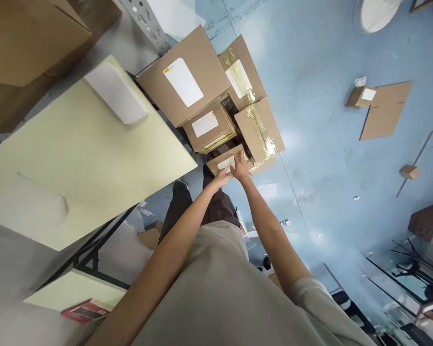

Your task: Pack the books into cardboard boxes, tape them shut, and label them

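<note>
Both my hands are at a small cardboard box [216, 166] with a white label, the nearest in a group of cartons. My right hand [241, 169] lies over its right part with the fingers spread. By the label's lower edge is my left hand [222, 179], its fingers stretched out, close to my right thumb. Just beyond stands another labelled carton [209, 129], and behind it a larger carton [185, 79] with a big white label. Two cartons to the right, one taped carton [261, 127] and one labelled carton [243, 72], carry shiny yellowish tape.
A pale yellow tabletop [104, 158] with a white box [117, 93] on it reaches close on my left. Flattened cardboard [388, 113] lies on the blue floor [310, 96] to the right. A perforated metal post [146, 24] rises beyond the cartons.
</note>
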A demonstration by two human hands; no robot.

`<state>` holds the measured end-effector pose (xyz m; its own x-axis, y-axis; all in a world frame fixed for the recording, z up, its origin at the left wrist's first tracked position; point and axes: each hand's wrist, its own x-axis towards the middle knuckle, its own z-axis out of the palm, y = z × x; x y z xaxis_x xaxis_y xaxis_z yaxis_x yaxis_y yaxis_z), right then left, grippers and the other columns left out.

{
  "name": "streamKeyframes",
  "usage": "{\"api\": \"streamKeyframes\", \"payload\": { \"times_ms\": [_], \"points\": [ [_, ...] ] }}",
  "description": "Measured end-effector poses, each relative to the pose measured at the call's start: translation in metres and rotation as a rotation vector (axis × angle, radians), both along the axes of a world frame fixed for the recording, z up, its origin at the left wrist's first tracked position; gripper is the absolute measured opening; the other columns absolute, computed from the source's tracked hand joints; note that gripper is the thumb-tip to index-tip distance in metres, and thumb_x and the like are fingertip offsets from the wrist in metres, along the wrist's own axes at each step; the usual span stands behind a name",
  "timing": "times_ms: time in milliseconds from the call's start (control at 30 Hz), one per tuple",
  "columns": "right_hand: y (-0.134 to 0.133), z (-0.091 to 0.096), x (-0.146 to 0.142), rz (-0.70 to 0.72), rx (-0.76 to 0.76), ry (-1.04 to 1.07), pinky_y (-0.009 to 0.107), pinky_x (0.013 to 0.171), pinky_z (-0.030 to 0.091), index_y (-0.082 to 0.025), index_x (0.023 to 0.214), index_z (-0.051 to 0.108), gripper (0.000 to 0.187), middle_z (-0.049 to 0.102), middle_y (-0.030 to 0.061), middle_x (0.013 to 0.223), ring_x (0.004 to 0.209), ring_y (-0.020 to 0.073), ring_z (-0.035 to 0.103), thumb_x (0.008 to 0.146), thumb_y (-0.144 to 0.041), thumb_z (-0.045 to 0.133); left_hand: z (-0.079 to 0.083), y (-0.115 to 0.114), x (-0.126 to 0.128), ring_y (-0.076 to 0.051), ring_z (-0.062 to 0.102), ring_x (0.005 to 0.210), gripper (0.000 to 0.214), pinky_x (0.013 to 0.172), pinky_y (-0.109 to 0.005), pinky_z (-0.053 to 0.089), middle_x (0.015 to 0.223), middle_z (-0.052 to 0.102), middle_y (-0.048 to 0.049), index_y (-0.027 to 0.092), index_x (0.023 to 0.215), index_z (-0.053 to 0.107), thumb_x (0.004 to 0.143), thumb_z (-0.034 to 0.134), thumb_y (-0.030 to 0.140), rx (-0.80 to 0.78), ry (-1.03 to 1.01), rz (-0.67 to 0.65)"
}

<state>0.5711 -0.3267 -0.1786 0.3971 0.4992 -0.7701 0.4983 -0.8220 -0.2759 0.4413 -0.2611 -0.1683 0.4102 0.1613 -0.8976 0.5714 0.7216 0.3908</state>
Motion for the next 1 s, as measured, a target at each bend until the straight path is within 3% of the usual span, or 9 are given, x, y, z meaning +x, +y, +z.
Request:
{"api": "streamKeyframes", "payload": {
  "times_ms": [100,233,400,533,633,767,900,1000],
  "points": [
    [-0.004,0.012,-0.008,-0.007,0.004,-0.021,0.058,0.132,0.025,-0.003,0.166,0.039,0.073,0.015,0.0256,0.182,0.170,0.0383,0.013,0.097,-0.020,0.055,0.022,0.013,-0.038,-0.043,0.051,0.154,0.050,0.127,-0.056,0.038,0.152,0.064,-0.0264,0.012,0.122,0.075,0.075,0.088,0.022,-0.005,0.096,0.031],
    [-0.005,0.044,-0.022,-0.077,0.069,-0.056,0.056,0.132,0.029,-0.005,0.161,0.048,0.066,0.029,0.0254,0.178,0.168,0.0370,0.024,0.096,-0.021,0.055,0.068,0.033,-0.102,-0.037,0.056,0.150,0.056,0.123,-0.057,0.044,0.154,0.064,-0.0241,0.018,0.130,0.073,0.079,0.089,0.032,-0.004,0.138,0.117],
    [0.013,0.103,-0.055,-0.061,0.212,-0.124,0.049,0.131,0.035,-0.002,0.149,0.060,0.057,0.045,0.0294,0.168,0.158,0.0370,0.045,0.099,-0.028,0.053,0.130,0.049,-0.179,-0.037,0.066,0.139,0.053,0.119,-0.058,0.048,0.147,0.068,-0.0247,0.018,0.122,0.076,0.076,0.093,0.037,0.021,0.056,0.250],
    [0.049,0.159,-0.105,-0.007,0.409,-0.139,0.053,0.124,0.046,-0.008,0.139,0.068,0.053,0.064,0.0268,0.150,0.142,0.0376,0.062,0.100,-0.039,0.051,0.180,0.055,-0.247,-0.036,0.067,0.138,0.049,0.118,-0.054,0.050,0.150,0.067,-0.0217,0.020,0.118,0.078,0.077,0.094,0.042,0.059,-0.143,0.409],
    [0.085,0.201,-0.166,0.097,0.590,-0.076,0.055,0.113,0.054,-0.012,0.131,0.073,0.055,0.074,0.0251,0.135,0.126,0.0384,0.072,0.100,-0.049,0.048,0.214,0.057,-0.308,-0.036,0.069,0.136,0.053,0.118,-0.054,0.051,0.149,0.068,-0.0199,0.022,0.121,0.078,0.078,0.092,0.050,0.116,-0.307,0.538],
    [0.137,0.246,-0.276,0.264,0.742,0.166,0.050,0.104,0.060,-0.017,0.129,0.074,0.059,0.078,0.0214,0.128,0.117,0.0352,0.076,0.101,-0.062,0.049,0.249,0.060,-0.404,-0.035,0.070,0.133,0.052,0.117,-0.050,0.051,0.142,0.073,-0.0185,0.023,0.122,0.080,0.081,0.088,0.055,0.272,-0.428,0.773],
    [0.177,0.273,-0.400,0.467,0.778,0.415,0.048,0.106,0.060,-0.019,0.126,0.074,0.056,0.079,0.0190,0.129,0.120,0.0327,0.076,0.099,-0.064,0.056,0.273,0.053,-0.510,-0.034,0.071,0.131,0.048,0.117,-0.047,0.051,0.136,0.077,-0.0166,0.021,0.117,0.082,0.082,0.086,0.055,0.455,-0.420,1.132],
    [0.190,0.283,-0.487,0.576,0.760,0.559,0.048,0.105,0.060,-0.018,0.125,0.074,0.054,0.081,0.0180,0.123,0.116,0.0311,0.077,0.098,-0.063,0.060,0.284,0.030,-0.586,-0.033,0.072,0.129,0.047,0.118,-0.047,0.050,0.132,0.079,-0.0156,0.020,0.111,0.082,0.081,0.086,0.056,0.569,-0.377,1.414]
  ]
}}
